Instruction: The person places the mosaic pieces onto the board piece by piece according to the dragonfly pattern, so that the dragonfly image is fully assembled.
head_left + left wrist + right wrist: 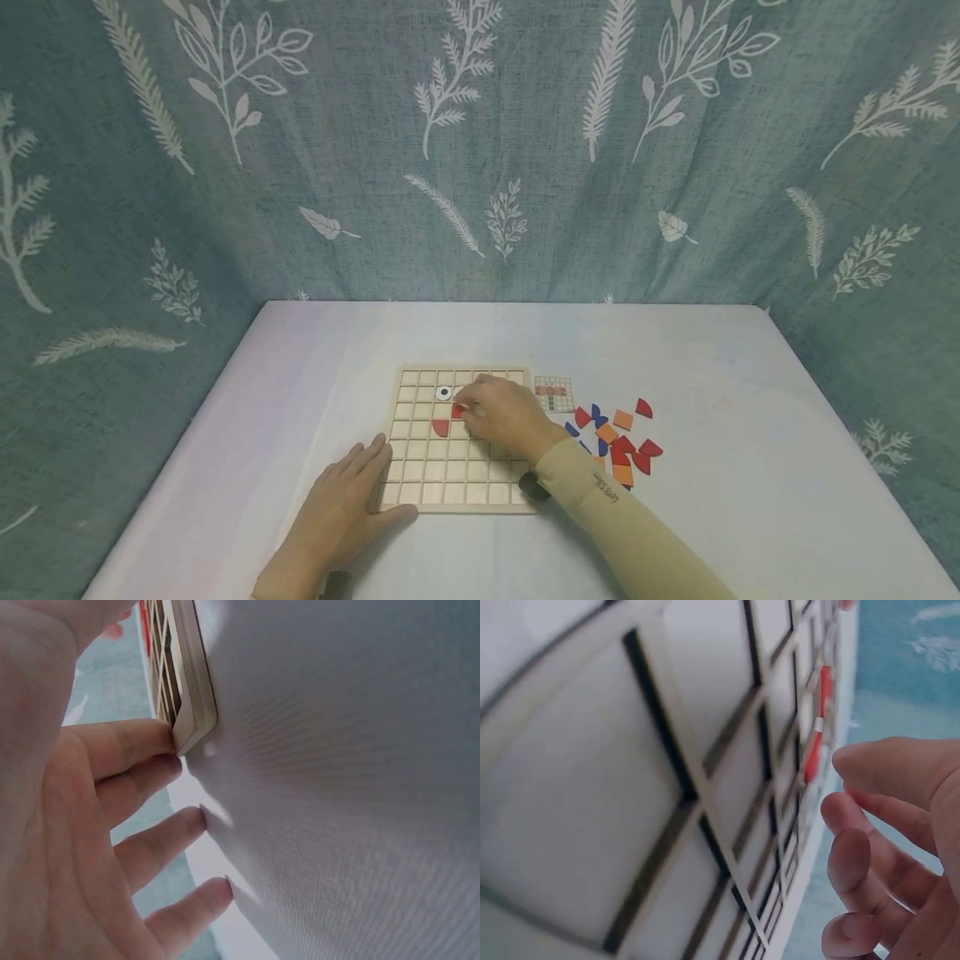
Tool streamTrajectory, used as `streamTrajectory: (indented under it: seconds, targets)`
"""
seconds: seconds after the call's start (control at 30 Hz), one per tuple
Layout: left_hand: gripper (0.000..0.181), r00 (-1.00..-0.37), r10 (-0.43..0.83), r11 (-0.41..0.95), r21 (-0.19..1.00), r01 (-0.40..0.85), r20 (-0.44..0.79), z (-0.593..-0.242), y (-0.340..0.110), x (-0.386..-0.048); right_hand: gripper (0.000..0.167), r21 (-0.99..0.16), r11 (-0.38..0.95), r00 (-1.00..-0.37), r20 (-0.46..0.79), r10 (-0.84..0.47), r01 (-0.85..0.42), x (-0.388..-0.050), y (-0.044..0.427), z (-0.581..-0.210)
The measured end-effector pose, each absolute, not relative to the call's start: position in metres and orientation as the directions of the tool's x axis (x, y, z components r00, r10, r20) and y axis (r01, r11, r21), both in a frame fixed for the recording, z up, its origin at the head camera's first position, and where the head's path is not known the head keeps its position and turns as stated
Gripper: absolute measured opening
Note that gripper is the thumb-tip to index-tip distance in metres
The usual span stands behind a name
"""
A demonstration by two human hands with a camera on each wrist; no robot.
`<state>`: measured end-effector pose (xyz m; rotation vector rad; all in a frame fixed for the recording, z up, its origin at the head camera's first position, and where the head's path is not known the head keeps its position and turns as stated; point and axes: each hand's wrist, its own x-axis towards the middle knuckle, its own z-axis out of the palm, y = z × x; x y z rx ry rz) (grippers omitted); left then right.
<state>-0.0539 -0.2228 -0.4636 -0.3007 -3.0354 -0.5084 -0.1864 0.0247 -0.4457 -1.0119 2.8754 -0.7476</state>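
A light wooden grid board (465, 509) lies on the table. My left hand (341, 508) rests at its left side and near corner, fingers spread; in the left wrist view fingertips of that hand (90, 825) touch the board's corner (196, 682). My right hand (506, 412) is over the grid, its fingertips at a red piece (458, 411). In the right wrist view the fingers of that hand (900, 847) are loosely bent, with nothing visible between them, beside red pieces (813, 761) on the board. A red quarter-circle (440, 428) and a white tile with a black dot (444, 392) sit in cells.
A small printed grid card (553, 403) lies right of the board. Farther right are scattered red quarter-circles (644, 408), orange squares (623, 420) and blue pieces (572, 429). Behind the white table (712, 517) hangs a green leaf-patterned curtain (360, 125).
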Motion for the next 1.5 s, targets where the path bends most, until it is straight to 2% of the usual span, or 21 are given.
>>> streamTrajectory:
  seconds: [0.23, 0.6, 0.9, 1.13, 1.5]
  targets:
    - [0.093, -0.981, 0.181, 0.930, 0.314, 0.192, 0.064, -0.463, -0.221, -0.054, 0.029, -0.482, 0.712, -0.848, 0.148, -0.509, -0.511, -0.174, 0.055, -0.436]
    - [0.091, -0.981, 0.184, 0.932, 0.306, 0.195, 0.066, -0.459, -0.222, -0.053, 0.031, -0.401, 0.746, -0.846, 0.246, -0.472, -0.532, -0.173, 0.129, -0.431]
    - [0.092, -0.981, 0.184, 0.934, 0.301, 0.193, 0.060, -0.459, -0.222, -0.054, 0.021, -0.336, 0.792, -0.858, 0.122, -0.499, -0.509, -0.176, 0.172, -0.437]
    - [0.092, -0.979, 0.191, 0.932, 0.300, 0.203, 0.068, -0.459, -0.222, -0.054, 0.024, -0.321, 0.824, -0.874, 0.025, -0.486, -0.467, -0.179, 0.181, -0.442]
    - [0.093, -0.978, 0.193, 0.929, 0.306, 0.209, 0.083, -0.463, -0.224, -0.054, 0.023, -0.313, 0.802, -0.848, 0.023, -0.529, -0.509, -0.185, 0.181, -0.446]
